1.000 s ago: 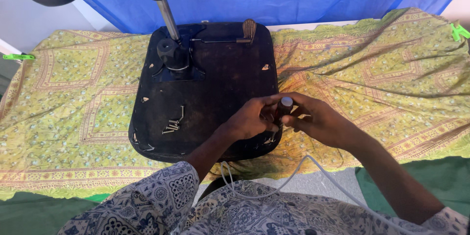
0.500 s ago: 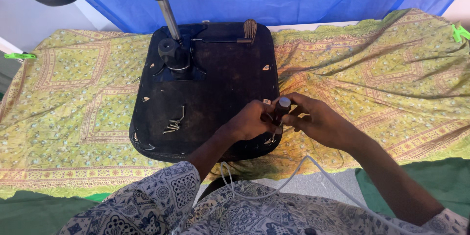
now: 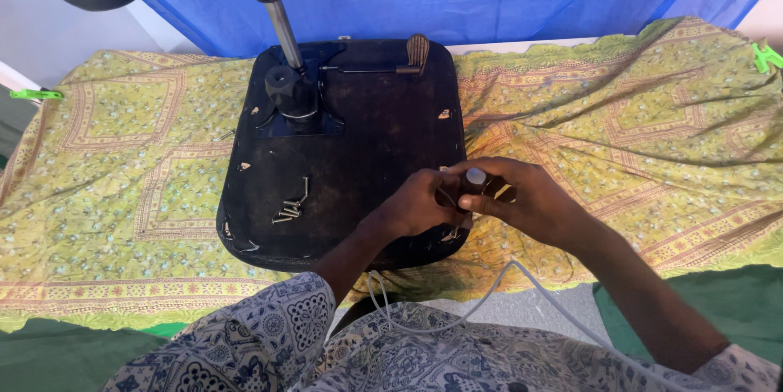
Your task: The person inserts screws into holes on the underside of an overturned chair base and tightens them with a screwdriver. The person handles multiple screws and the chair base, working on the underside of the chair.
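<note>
Black stubby tool handle clasped in both hands, lower centre, over upturned seat base; likely light, rigid

Under my hands lies the chair seat's underside, matt black and rough, its skin chipped in spots. Its gas column is smooth, shiny metal above a dull black plastic collar. Loose screws glint like bare steel. The yellow patterned cloth looks soft, woven and wrinkled. My right hand pinches a small dark piece with a pale smooth cap.
</note>
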